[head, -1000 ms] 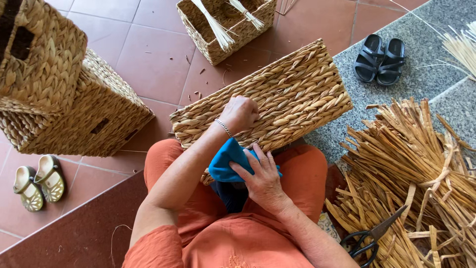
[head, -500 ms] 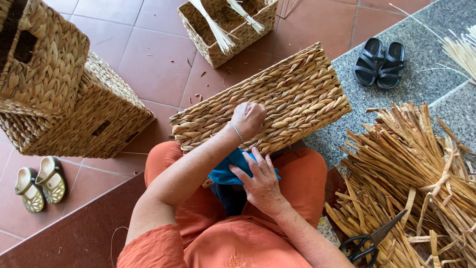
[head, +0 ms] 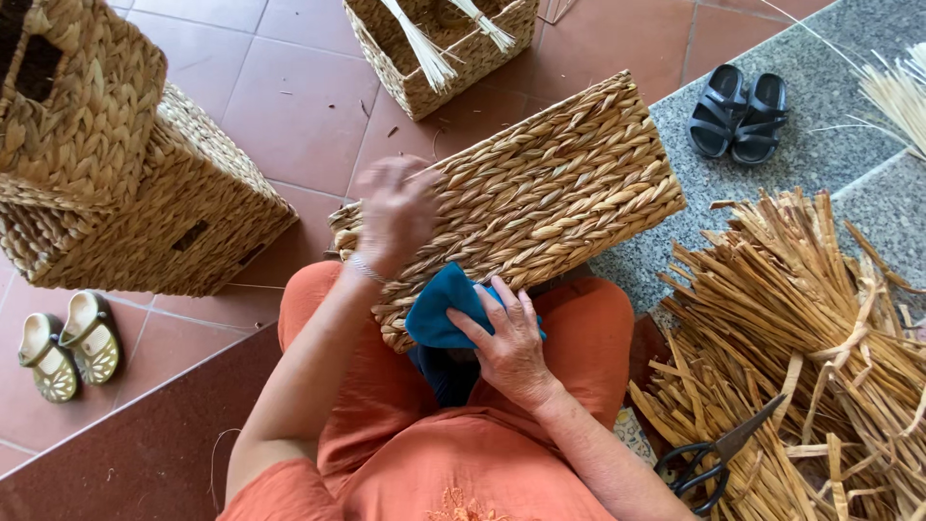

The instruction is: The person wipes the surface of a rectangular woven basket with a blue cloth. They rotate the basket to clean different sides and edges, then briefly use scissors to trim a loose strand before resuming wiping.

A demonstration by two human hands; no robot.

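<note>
1. Compared with half a second before, the left hand (head: pixel 397 212) had moved to the left along the flat rectangular panel of braided straw (head: pixel 540 188) and was blurred by motion; the right hand (head: pixel 511 342) had stayed on the blue cloth (head: pixel 444 307).
2. At the far left there were two woven straw baskets with cut-out handle holes (head: pixel 116 183), one stacked on the other, and below them one pair of small cream-coloured sandals (head: pixel 69 344) on the red floor tiles (head: pixel 280 106).
3. The left hand lay on the left part of the braided panel, fingers bent and touching the weave; because of the blur I cannot tell whether it gripped anything.
4. The braided panel rested across the person's knees, tilted, its near edge just beside the right hand.
5. The right hand was spread flat, palm down, and pressed the blue cloth against the lap in orange trousers (head: pixel 386 425); it gripped nothing.
6. Behind the panel stood one more open woven basket (head: pixel 434 48), with two pale bundles of fibre inside.
7. Further right was one pair of black sandals (head: pixel 738 114) on the grey stone floor.
8. At the right lay one big heap of flat dry straw strips (head: pixel 820 347), and one pair of black-handled scissors (head: pixel 719 458) lay on its near edge, well apart from both hands.
</note>
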